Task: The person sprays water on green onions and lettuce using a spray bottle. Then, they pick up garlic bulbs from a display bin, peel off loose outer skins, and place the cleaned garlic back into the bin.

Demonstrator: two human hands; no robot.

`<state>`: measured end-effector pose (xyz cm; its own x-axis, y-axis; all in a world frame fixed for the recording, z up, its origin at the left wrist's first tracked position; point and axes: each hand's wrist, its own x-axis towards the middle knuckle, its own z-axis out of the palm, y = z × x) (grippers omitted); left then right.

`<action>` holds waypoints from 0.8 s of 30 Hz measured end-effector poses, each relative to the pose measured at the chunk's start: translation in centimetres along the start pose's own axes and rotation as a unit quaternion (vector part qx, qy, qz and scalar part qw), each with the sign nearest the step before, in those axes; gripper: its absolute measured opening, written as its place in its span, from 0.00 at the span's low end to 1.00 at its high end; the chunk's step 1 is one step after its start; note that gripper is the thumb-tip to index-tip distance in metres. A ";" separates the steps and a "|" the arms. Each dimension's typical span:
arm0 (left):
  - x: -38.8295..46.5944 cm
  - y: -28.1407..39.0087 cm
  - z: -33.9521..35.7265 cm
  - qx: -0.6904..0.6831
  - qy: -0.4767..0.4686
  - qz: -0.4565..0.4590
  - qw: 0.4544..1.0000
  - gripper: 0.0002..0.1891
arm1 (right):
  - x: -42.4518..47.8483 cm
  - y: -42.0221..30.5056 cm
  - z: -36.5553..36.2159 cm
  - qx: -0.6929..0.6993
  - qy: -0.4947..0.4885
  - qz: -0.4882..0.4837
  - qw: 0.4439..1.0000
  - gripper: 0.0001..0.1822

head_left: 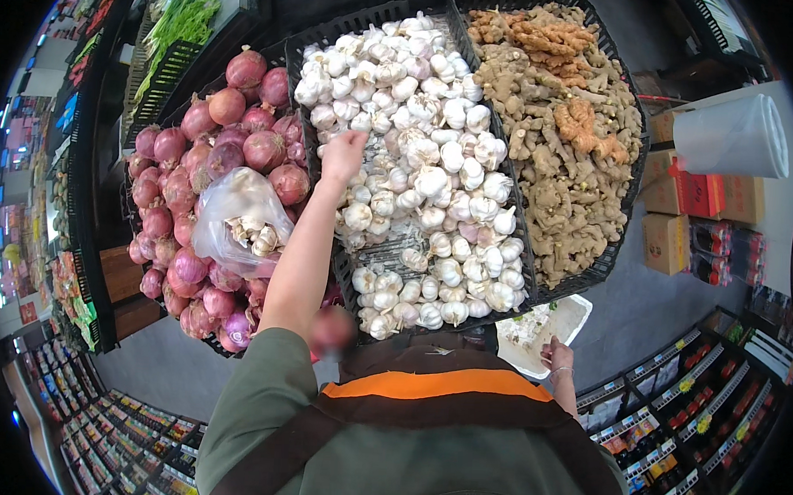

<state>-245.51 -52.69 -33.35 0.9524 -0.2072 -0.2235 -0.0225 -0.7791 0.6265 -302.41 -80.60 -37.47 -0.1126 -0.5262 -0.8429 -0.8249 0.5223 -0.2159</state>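
My left hand (pixel 345 156) reaches over the left part of the garlic bulbs (pixel 434 153) in a black plastic crate; its fingers are bent, and whether they hold anything is hidden. Below it, part of the crate's floor shows, littered with loose skins. My right hand (pixel 556 356) grips the rim of a white foam box (pixel 576 315) with garlic skins and green scraps inside, low at the crate's near right corner. To the left, a clear plastic bag (pixel 222 220) with some garlic bulbs (pixel 262 236) lies on the red onions (pixel 189 278).
Ginger (pixel 553 155) fills the right-hand crate. A roll of clear plastic bags (pixel 730 136) stands beyond it, near cardboard boxes (pixel 665 242) and packed bottles (pixel 710 251). Green vegetables (pixel 180 26) lie at the upper left. Stocked shelves (pixel 675 392) stand at the lower right.
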 end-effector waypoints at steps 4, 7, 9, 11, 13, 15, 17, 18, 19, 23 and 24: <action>-0.7 -2.4 2.3 0.001 -0.118 0.074 0.990 0.23 | 0.9 -0.4 -0.2 -0.101 0.060 -0.196 0.974 0.12; -0.7 -1.9 2.6 0.046 -0.153 0.090 0.983 0.25 | -3.3 -4.9 0.1 -0.057 0.075 -0.255 0.962 0.11; -0.3 -2.0 2.8 0.094 -0.163 0.090 0.978 0.24 | -6.0 -7.2 0.4 -0.013 0.096 -0.282 0.955 0.07; -0.3 -1.4 2.8 0.129 -0.185 0.111 0.968 0.22 | -7.6 -8.4 0.9 -0.006 0.119 -0.335 0.935 0.08; -0.3 -1.4 2.9 0.151 -0.184 0.130 0.963 0.20 | -8.4 -9.4 1.3 0.005 0.131 -0.376 0.917 0.07; -0.2 -1.7 3.2 0.162 -0.161 0.148 0.962 0.19 | -9.8 -10.7 1.8 0.020 0.123 -0.395 0.910 0.07; 0.6 -3.9 3.8 0.010 -0.143 0.092 0.985 0.18 | -11.1 -12.1 2.4 0.039 0.112 -0.415 0.902 0.07; 0.6 -3.7 3.5 -0.065 -0.135 0.064 0.987 0.18 | -11.5 -12.5 2.7 0.053 0.107 -0.421 0.899 0.07; 0.7 -3.4 3.2 -0.173 -0.139 -0.005 0.975 0.18 | -11.9 -12.9 3.0 0.067 0.101 -0.427 0.896 0.07; 0.8 -2.7 1.0 -0.520 -0.155 -0.158 0.825 0.15 | -13.2 -14.4 4.2 0.074 0.066 -0.453 0.886 0.07; 0.4 -2.0 0.3 -0.576 -0.154 -0.159 0.787 0.14 | -13.5 -14.7 4.6 0.075 0.055 -0.457 0.884 0.07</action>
<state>-245.15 -51.40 -34.91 0.7314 -0.3823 -0.5648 0.6613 0.1953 0.7242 -286.22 -78.10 -25.17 0.5038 -0.8325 -0.2306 -0.5166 -0.0764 -0.8528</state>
